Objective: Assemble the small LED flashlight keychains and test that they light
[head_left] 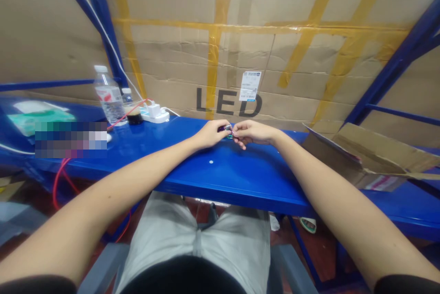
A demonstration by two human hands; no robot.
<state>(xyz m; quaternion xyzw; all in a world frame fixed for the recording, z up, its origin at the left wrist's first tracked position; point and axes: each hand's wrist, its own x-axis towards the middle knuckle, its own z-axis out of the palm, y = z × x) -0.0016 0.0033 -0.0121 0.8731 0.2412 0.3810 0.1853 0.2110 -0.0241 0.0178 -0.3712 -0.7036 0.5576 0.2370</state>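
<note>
Over the blue table point(220, 179), my left hand point(209, 134) curls around a small shiny purple and teal object point(226, 131). Its kind is too small and too covered by fingers to make out. My right hand point(253, 132) meets it from the other side, thumb and forefinger pinched together at the object's right end and the other fingers loosely bent. Whatever those fingertips hold is hidden. A tiny white round piece point(211, 162) lies on the table in front of my left hand.
At the left stand a water bottle point(109, 99), a small bottle of dark liquid point(132, 108) and a white power strip point(156, 114) with cables. An open cardboard box point(371, 156) sits at the right. A large taped carton point(172, 64) forms the back wall between blue posts.
</note>
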